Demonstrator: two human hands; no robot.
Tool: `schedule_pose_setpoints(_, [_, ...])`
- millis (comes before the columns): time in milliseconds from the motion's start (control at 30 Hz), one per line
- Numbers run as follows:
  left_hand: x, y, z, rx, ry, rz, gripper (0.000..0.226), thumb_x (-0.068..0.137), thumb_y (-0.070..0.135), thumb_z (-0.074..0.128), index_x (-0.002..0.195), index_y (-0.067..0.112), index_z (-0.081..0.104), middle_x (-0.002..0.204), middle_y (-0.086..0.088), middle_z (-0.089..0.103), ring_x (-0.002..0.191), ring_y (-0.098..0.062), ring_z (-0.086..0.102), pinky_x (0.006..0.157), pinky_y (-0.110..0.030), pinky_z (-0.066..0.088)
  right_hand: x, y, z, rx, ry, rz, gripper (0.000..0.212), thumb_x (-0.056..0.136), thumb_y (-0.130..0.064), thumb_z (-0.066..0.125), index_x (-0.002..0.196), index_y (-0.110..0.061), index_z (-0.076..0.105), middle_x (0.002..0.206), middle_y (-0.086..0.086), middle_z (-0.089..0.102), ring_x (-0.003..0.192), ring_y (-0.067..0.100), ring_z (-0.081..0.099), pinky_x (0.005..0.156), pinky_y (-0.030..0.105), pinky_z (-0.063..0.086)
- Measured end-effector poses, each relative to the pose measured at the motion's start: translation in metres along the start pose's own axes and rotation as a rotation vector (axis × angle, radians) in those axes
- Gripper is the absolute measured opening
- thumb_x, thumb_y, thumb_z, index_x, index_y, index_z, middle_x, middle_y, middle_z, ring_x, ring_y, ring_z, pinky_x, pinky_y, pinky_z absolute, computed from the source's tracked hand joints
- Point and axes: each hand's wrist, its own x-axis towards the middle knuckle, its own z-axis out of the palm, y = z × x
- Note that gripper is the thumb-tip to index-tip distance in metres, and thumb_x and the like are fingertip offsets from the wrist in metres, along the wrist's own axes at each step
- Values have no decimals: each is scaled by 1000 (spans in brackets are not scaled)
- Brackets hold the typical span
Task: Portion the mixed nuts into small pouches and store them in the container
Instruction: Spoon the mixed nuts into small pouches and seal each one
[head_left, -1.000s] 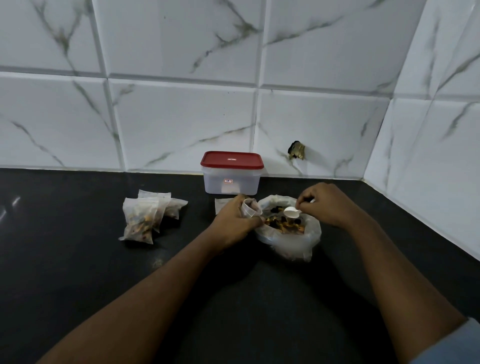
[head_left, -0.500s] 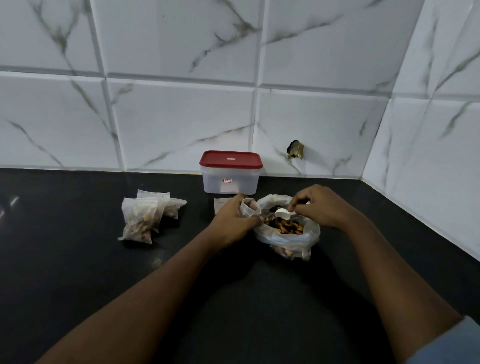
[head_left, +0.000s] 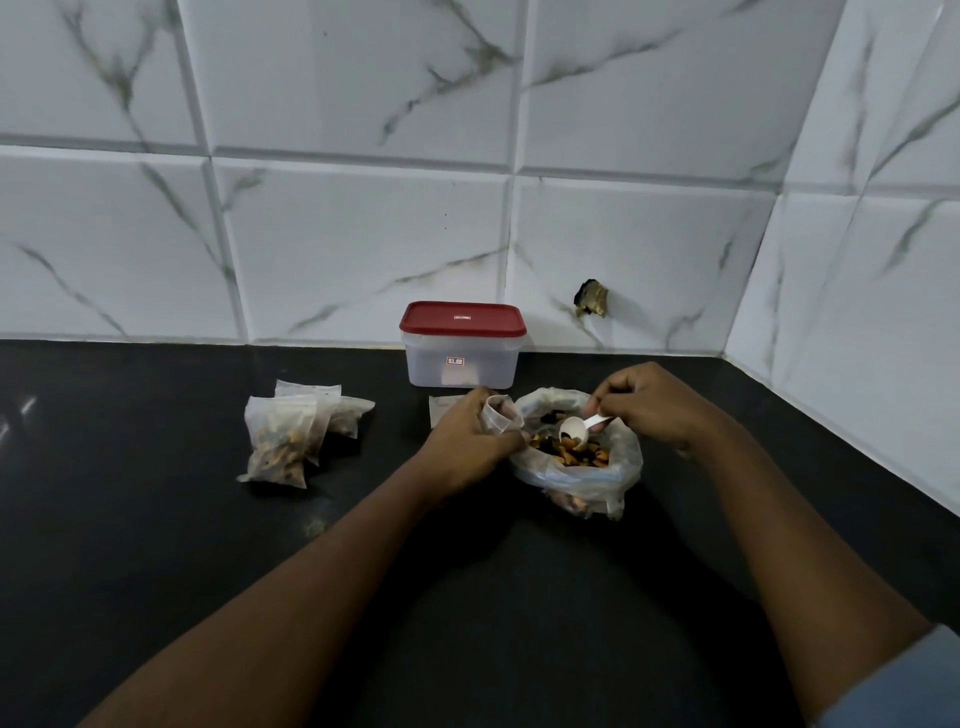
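A clear plastic bag (head_left: 582, 475) of mixed nuts (head_left: 569, 451) sits open on the black counter. My right hand (head_left: 647, 402) pinches the handle of a small white scoop (head_left: 575, 430), whose bowl dips into the nuts. My left hand (head_left: 470, 439) holds a small pouch (head_left: 497, 413) with its mouth open, just left of the bag. Three filled pouches (head_left: 291, 431) lie in a pile further left. A translucent container (head_left: 462, 358) with a red lid (head_left: 462, 318) stands shut against the wall behind my hands.
More flat pouches (head_left: 444, 408) lie partly hidden behind my left hand. The black counter (head_left: 156, 545) ends at marble-tiled walls at the back and right. A small dark fitting (head_left: 591, 297) sticks out of the back wall.
My right hand has tilted the scoop down and pushed its bowl into the nuts. My left hand has kept the pouch in place.
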Motion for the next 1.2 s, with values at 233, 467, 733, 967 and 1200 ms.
schedule_pose_setpoints(233, [1, -2, 0, 5, 16, 4, 42, 91, 24, 77, 128, 25, 56, 122, 5, 65, 111, -12, 65, 96, -35, 56, 5, 8, -2, 231, 7, 115, 21, 96, -4, 60, 90, -7, 80, 78, 8, 77, 51, 8, 37, 44, 20, 30])
schedule_pose_setpoints(467, [0, -3, 0, -25, 13, 1, 40, 92, 21, 76, 126, 25, 56, 121, 8, 66, 110, -10, 66, 92, -30, 56, 3, -12, 4, 587, -77, -8, 16, 98, 1, 61, 101, -3, 76, 87, 17, 76, 56, 11, 43, 45, 19, 33])
schedule_pose_setpoints(733, [1, -6, 2, -39, 51, 22, 40, 90, 17, 78, 125, 22, 58, 116, 3, 68, 105, -13, 68, 85, -27, 56, -11, -30, 19, 150, -186, -252, 22, 94, -3, 72, 103, -20, 82, 107, -1, 79, 100, 18, 73, 89, 31, 60])
schedule_pose_setpoints(967, [-4, 1, 1, -66, 44, 24, 36, 92, 20, 76, 121, 27, 56, 115, 9, 67, 104, -7, 66, 80, -21, 50, -10, -25, -9, 20, -39, -232, 26, 90, 1, 70, 97, -21, 83, 98, -6, 79, 89, 10, 71, 79, 28, 58])
schedule_pose_setpoints(1200, [-4, 3, 0, -58, 25, -2, 33, 94, 18, 74, 118, 30, 55, 110, 11, 65, 99, -5, 66, 73, -16, 51, -3, -10, -6, -396, -166, -120, 28, 87, -5, 71, 84, -30, 82, 86, -14, 75, 84, 1, 67, 72, 23, 46])
